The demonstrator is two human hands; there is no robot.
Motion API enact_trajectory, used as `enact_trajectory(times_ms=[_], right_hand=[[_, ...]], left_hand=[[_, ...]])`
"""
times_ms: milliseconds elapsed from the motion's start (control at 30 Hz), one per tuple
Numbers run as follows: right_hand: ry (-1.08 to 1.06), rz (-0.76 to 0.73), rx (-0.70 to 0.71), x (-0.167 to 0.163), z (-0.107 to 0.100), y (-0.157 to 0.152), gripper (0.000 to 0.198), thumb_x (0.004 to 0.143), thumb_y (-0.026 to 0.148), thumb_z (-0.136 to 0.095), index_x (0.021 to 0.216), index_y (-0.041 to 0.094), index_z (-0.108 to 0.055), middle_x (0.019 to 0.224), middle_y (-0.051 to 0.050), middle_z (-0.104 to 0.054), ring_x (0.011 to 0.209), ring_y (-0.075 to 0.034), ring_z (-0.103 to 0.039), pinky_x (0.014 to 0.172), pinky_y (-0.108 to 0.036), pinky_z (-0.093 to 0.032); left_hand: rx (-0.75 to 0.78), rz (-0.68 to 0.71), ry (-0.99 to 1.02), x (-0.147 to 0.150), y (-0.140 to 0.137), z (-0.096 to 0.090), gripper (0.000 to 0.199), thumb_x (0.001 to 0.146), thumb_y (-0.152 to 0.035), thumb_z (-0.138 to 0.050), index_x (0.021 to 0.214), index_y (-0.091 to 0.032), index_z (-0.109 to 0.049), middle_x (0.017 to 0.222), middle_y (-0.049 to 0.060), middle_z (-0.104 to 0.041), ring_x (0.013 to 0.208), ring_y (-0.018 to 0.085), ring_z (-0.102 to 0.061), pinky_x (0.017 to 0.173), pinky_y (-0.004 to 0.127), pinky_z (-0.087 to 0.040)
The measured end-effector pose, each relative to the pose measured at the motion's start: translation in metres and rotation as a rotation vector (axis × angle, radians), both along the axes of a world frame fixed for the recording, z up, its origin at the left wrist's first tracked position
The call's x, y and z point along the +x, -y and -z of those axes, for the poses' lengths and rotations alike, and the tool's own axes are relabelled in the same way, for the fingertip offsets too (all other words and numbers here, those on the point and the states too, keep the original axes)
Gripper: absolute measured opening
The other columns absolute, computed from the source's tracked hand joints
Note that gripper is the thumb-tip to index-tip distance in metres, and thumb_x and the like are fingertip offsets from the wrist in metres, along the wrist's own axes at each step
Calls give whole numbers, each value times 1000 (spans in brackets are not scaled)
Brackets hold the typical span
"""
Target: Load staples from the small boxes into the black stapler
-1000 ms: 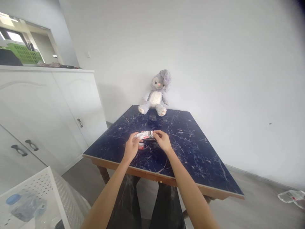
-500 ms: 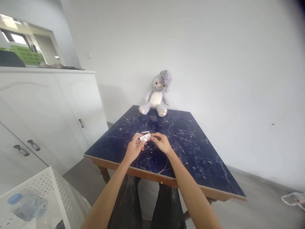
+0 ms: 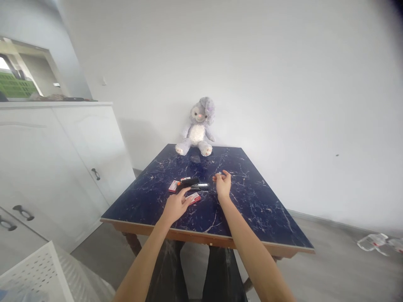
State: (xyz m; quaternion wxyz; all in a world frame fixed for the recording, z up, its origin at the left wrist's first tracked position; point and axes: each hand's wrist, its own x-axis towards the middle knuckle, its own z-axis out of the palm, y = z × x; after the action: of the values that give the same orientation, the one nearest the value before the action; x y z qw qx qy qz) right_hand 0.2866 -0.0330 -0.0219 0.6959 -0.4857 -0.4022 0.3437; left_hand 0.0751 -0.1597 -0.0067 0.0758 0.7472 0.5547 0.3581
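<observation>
An opened black stapler (image 3: 192, 183) with an orange end and a bare metal rail lies across the table. My left hand (image 3: 176, 205) is beside it, fingers apart, its index finger at the stapler's rear end and its thumb next to a small red-and-white box (image 3: 194, 198). Whether the thumb touches that box I cannot tell. Another small red-and-white box (image 3: 173, 186) lies left of the stapler, and a third is partly hidden behind it. To the right, my right hand (image 3: 223, 184) is raised with fingers curled round a small pale piece (image 3: 219, 173), too small to make out.
A plush toy (image 3: 197, 130) sits against the wall on the far edge of the dark blue marbled table (image 3: 252, 209). White cabinets (image 3: 63, 155) stand at left, with a white perforated basket (image 3: 34, 272) in front. Clear plastic bottles (image 3: 373, 242) lie on the floor at right.
The small box that both hands held up now lies on the table. My right hand has moved away to the right, and the stapler has come into sight. The view has turned slightly right.
</observation>
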Motion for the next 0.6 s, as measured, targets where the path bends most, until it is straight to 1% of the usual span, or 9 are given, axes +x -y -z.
enact_trajectory(times_ms=[67, 133, 233, 333, 467, 533, 600], right_hand=[[51, -31, -34, 8, 4, -9, 42, 77, 42, -62, 112, 20, -53, 84, -3, -70, 74, -20, -72, 74, -32, -56], [105, -98, -57, 17, 7, -19, 36, 71, 44, -68, 96, 21, -57, 79, -3, -70, 71, -19, -70, 73, -32, -55], [137, -194, -58, 31, 10, -34, 34, 63, 46, -74, 80, 21, -58, 68, 0, -66, 67, -18, -65, 69, -31, -52], [183, -265, -66, 41, 11, -39, 35, 60, 47, -76, 70, 21, -56, 63, 3, -62, 61, -15, -59, 65, -28, -47], [292, -368, -88, 39, 9, -31, 34, 55, 43, -83, 65, 19, -61, 59, 4, -59, 55, -12, -50, 59, -26, -39], [352, -457, -91, 34, 7, -24, 33, 56, 42, -84, 68, 19, -64, 62, 4, -62, 56, -11, -50, 59, -25, -38], [405, -564, -93, 27, 5, -19, 32, 59, 43, -83, 74, 19, -68, 68, 3, -67, 60, -12, -54, 62, -25, -39]], left_hand=[[58, -84, 16, -1, -1, 0, 43, 97, -46, -46, 127, -20, -62, 56, -2, -60, 49, 16, -58, 52, 25, -37], [115, -172, 84, -5, -1, 1, 38, 97, -43, -45, 120, -20, -64, 60, -1, -62, 53, 16, -60, 54, 25, -39], [142, -268, 246, -11, -3, 4, 33, 97, -42, -46, 115, -22, -65, 66, 0, -65, 59, 16, -62, 58, 25, -42], [150, -343, 364, -19, -10, 7, 29, 96, -41, -47, 110, -23, -65, 74, 2, -69, 67, 18, -65, 65, 26, -47], [174, -419, 344, -37, -39, 6, 26, 91, -32, -50, 108, -21, -66, 82, 5, -71, 77, 21, -67, 75, 30, -50], [204, -449, 300, -48, -57, 5, 26, 91, -29, -48, 108, -21, -66, 91, 7, -73, 85, 22, -68, 82, 32, -49], [166, -505, 336, -57, -73, 4, 27, 92, -29, -45, 107, -21, -66, 93, 8, -73, 89, 23, -67, 85, 34, -48]])
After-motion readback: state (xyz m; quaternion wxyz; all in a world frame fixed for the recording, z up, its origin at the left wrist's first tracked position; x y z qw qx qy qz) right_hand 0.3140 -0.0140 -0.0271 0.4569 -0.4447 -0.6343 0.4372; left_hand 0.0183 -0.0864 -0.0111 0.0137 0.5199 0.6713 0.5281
